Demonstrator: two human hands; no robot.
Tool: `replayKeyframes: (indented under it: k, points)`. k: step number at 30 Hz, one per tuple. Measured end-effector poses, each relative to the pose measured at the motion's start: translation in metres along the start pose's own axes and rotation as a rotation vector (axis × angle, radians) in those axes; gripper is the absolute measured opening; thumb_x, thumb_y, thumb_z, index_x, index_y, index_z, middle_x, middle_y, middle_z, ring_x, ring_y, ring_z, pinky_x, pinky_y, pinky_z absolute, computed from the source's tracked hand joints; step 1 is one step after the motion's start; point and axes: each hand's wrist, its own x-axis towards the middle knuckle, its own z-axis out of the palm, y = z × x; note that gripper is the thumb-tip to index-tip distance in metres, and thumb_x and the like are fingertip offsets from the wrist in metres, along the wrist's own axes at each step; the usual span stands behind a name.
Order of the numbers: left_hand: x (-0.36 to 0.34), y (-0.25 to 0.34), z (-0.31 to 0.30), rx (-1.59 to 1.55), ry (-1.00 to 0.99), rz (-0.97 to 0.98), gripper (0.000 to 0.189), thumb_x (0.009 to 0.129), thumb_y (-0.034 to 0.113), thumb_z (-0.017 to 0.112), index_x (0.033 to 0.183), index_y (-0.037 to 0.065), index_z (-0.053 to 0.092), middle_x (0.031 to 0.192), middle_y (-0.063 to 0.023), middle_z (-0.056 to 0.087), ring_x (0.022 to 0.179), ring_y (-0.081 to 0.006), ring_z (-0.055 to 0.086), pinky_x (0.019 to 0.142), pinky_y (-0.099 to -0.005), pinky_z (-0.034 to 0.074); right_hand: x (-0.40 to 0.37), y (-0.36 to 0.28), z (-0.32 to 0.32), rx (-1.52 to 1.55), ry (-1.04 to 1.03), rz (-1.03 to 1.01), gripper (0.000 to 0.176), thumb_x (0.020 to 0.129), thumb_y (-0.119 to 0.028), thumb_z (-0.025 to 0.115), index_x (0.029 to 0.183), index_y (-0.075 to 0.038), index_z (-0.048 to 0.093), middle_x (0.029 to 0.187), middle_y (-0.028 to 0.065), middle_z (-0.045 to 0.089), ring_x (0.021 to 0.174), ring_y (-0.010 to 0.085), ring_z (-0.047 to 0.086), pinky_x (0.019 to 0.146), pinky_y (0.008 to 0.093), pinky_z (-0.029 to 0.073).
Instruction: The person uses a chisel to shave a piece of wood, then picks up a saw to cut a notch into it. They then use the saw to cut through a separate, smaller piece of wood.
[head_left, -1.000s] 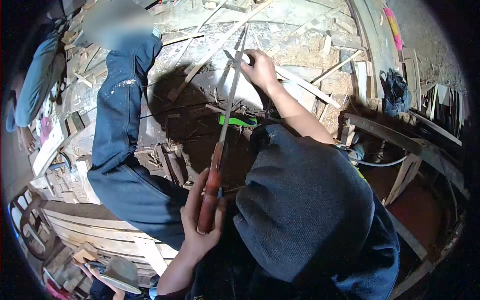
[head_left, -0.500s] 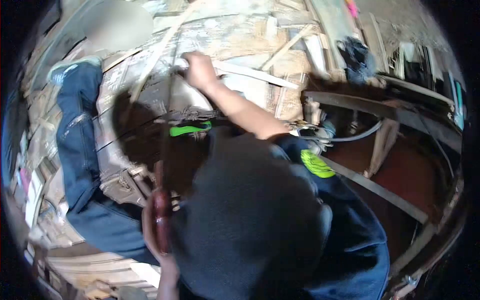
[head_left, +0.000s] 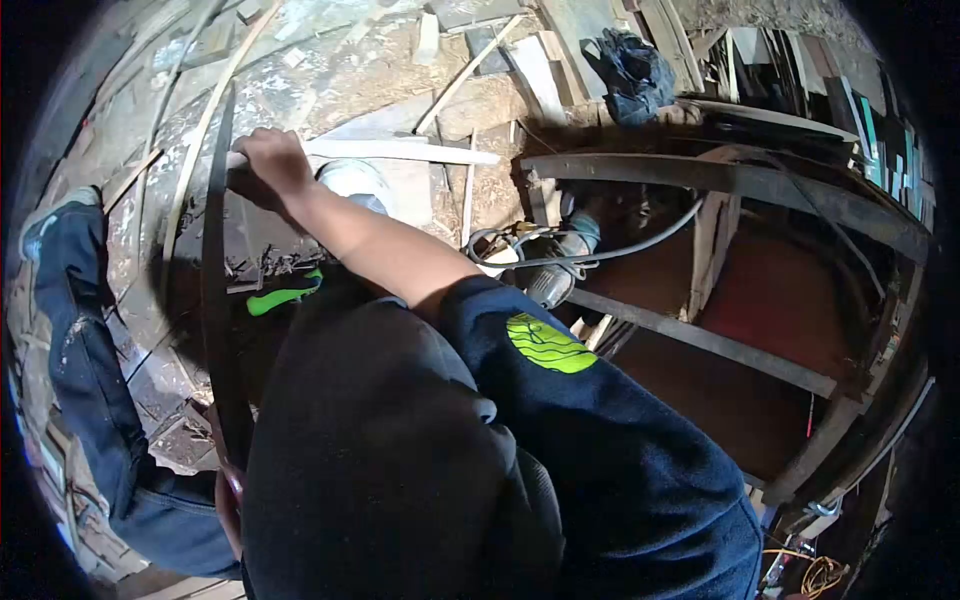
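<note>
My right hand [head_left: 272,160], at the upper left, is closed on one end of a pale wooden strip [head_left: 410,151]. Along its near side runs a long, dark, narrow blade [head_left: 218,290], which stretches down to a dark red handle [head_left: 233,478]. Round that handle my left hand [head_left: 228,515] is wrapped, largely hidden behind the dark clothing. Whether the blade touches the strip cannot be made out. A bright green object [head_left: 284,299] lies on the shadowed floor below my right forearm.
A dark wooden frame [head_left: 640,172] with crossbars fills the right side. A power tool [head_left: 552,284] with a looped grey cable sits at its near corner. A black crumpled bag [head_left: 632,78] lies above. Loose wood strips cover the floor; a trousered leg [head_left: 90,370] extends at left.
The view has shifted, so both hands, the strip and the blade appear farther left. The red handle is now mostly out of sight behind the clothing. Both hands keep their hold.
</note>
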Motion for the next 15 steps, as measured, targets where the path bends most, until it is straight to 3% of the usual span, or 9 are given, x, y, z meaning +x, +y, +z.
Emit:
replayKeyframes:
  k: [3, 4, 7, 9, 11, 13, 14, 15]
  points:
    - [0.0, 0.002, 0.0, 0.001, 0.0, 0.036, 0.047, 0.092, 0.012, 0.054, 0.135, -0.005, 0.048, 0.129, -0.0165, 0.056, 0.119, -0.0255, 0.053, 0.1, -0.0348, 0.042, 0.002, -0.011, -0.013, 0.016, -0.098, 0.029, 0.015, 0.07, -0.013, 0.067, 0.085, -0.014, 0.068, 0.076, 0.0067, 0.062, 0.078, 0.0277, 0.064, 0.07, 0.0385, 0.049]
    - [0.001, 0.004, 0.001, -0.006, -0.003, 0.04, 0.047, 0.092, 0.012, 0.054, 0.135, -0.005, 0.048, 0.128, -0.0165, 0.056, 0.119, -0.0255, 0.053, 0.1, -0.0348, 0.042, 0.005, -0.015, -0.031, 0.021, -0.303, 0.047, 0.029, 0.064, -0.015, 0.073, 0.091, -0.011, 0.065, 0.085, 0.0085, 0.063, 0.087, 0.0292, 0.063, 0.077, 0.0382, 0.048]
    - [-0.006, 0.003, -0.001, -0.025, -0.014, 0.034, 0.047, 0.091, 0.012, 0.055, 0.135, -0.005, 0.048, 0.128, -0.0166, 0.056, 0.118, -0.0255, 0.053, 0.1, -0.0349, 0.042, 0.009, -0.021, -0.051, -0.118, -0.403, -0.004, 0.036, 0.061, -0.017, 0.076, 0.094, -0.011, 0.064, 0.091, 0.0109, 0.062, 0.091, 0.0283, 0.062, 0.079, 0.0373, 0.048]
    - [-0.011, 0.003, -0.001, -0.053, -0.032, 0.018, 0.048, 0.091, 0.012, 0.055, 0.136, -0.004, 0.048, 0.128, -0.0166, 0.056, 0.118, -0.0255, 0.053, 0.1, -0.035, 0.042, -0.002, 0.0, -0.023, -0.076, -0.435, -0.009, 0.04, 0.061, -0.017, 0.077, 0.098, -0.009, 0.064, 0.098, 0.0127, 0.061, 0.094, 0.0273, 0.061, 0.081, 0.0368, 0.048]
    - [-0.015, 0.006, 0.003, -0.077, -0.065, 0.032, 0.048, 0.091, 0.012, 0.055, 0.136, -0.004, 0.047, 0.128, -0.0166, 0.056, 0.118, -0.0255, 0.053, 0.1, -0.0351, 0.042, -0.034, 0.025, 0.046, 1.267, 0.043, 0.324, 0.046, 0.061, -0.018, 0.08, 0.102, -0.007, 0.063, 0.096, 0.0139, 0.061, 0.092, 0.0297, 0.061, 0.081, 0.0392, 0.049]
    - [-0.014, 0.01, 0.013, -0.092, -0.105, 0.091, 0.049, 0.091, 0.011, 0.055, 0.136, -0.004, 0.047, 0.128, -0.0166, 0.056, 0.118, -0.0254, 0.053, 0.1, -0.0351, 0.042, 0.014, -0.019, -0.06, 0.235, -0.385, 0.064, 0.047, 0.062, -0.016, 0.081, 0.105, -0.005, 0.064, 0.09, 0.014, 0.062, 0.088, 0.033, 0.062, 0.078, 0.0411, 0.05]
    - [-0.009, 0.02, 0.018, -0.044, -0.126, 0.18, 0.05, 0.09, 0.009, 0.056, 0.137, -0.004, 0.046, 0.129, -0.0171, 0.055, 0.118, -0.025, 0.053, 0.099, -0.0355, 0.042, 0.017, -0.021, -0.062, 0.311, -0.278, 0.031, 0.043, 0.063, -0.016, 0.081, 0.101, -0.005, 0.066, 0.084, 0.0153, 0.063, 0.083, 0.0359, 0.062, 0.075, 0.0419, 0.051]
    - [-0.004, 0.032, 0.028, 0.003, -0.147, 0.27, 0.052, 0.088, 0.007, 0.057, 0.137, -0.004, 0.045, 0.13, -0.0176, 0.054, 0.119, -0.0246, 0.053, 0.099, -0.0358, 0.042, 0.021, -0.024, -0.06, 0.347, -0.324, 0.098, 0.033, 0.07, -0.021, 0.078, 0.098, -0.006, 0.07, 0.088, 0.0182, 0.066, 0.093, 0.0377, 0.062, 0.082, 0.0461, 0.049]
